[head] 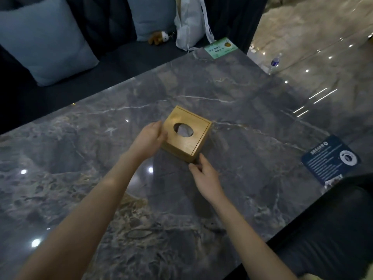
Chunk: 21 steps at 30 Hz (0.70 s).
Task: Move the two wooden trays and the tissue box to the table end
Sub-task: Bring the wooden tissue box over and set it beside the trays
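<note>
A square wooden tissue box (pixel 193 142) with an oval hole in its top stands near the middle of the grey marble table (pixel 252 110); white tissue shows in the hole. My left hand (pixel 150 138) is pressed against the box's left side, fingers curled round it. My right hand (pixel 203 174) touches the box's near corner with its fingertips. No wooden tray is in view.
A dark blue card (pixel 333 160) lies at the table's right edge and a green card (pixel 221 47) at the far corner. Behind the table runs a dark sofa with blue cushions (pixel 44 43), a small plush toy (pixel 159 37) and a white bag (pixel 189 23). A black seat (pixel 333 229) is at lower right.
</note>
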Each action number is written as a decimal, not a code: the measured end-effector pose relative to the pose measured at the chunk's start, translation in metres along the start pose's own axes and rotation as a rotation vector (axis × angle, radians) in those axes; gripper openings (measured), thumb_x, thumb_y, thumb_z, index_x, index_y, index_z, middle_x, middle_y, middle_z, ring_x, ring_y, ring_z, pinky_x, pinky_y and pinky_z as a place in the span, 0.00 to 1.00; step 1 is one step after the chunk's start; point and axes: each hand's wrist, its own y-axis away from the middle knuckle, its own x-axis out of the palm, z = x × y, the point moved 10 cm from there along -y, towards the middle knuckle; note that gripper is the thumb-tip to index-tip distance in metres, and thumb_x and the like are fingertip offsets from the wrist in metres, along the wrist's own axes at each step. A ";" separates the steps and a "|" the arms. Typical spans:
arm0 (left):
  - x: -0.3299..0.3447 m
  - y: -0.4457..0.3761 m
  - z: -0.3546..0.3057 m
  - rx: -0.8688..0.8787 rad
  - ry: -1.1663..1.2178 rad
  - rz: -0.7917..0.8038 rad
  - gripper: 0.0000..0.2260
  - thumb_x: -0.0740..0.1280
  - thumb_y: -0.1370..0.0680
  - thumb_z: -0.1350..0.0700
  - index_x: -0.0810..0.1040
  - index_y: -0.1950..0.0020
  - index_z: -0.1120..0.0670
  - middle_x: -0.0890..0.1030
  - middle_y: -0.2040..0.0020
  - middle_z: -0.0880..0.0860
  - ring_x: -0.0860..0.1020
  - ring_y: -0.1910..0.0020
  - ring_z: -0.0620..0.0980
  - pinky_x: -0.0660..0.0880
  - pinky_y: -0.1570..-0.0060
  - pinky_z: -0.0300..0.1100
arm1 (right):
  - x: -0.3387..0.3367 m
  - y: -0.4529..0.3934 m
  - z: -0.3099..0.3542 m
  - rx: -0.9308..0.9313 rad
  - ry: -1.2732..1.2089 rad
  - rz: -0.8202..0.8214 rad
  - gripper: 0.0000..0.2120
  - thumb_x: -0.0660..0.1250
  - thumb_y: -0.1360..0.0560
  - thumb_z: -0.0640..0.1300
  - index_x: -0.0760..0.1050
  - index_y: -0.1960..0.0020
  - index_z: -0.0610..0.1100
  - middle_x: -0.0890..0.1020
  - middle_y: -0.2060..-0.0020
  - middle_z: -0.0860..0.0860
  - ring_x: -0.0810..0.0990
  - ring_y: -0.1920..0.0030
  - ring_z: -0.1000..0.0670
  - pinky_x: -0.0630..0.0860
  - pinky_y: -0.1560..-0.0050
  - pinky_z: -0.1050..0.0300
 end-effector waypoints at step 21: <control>0.005 -0.005 0.028 -0.134 0.378 0.060 0.15 0.64 0.24 0.51 0.76 0.39 0.52 0.81 0.51 0.49 0.77 0.50 0.46 0.71 0.50 0.39 | 0.006 -0.011 -0.003 0.040 0.008 0.044 0.14 0.57 0.22 0.48 0.76 0.54 0.40 0.78 0.67 0.49 0.74 0.66 0.54 0.67 0.70 0.72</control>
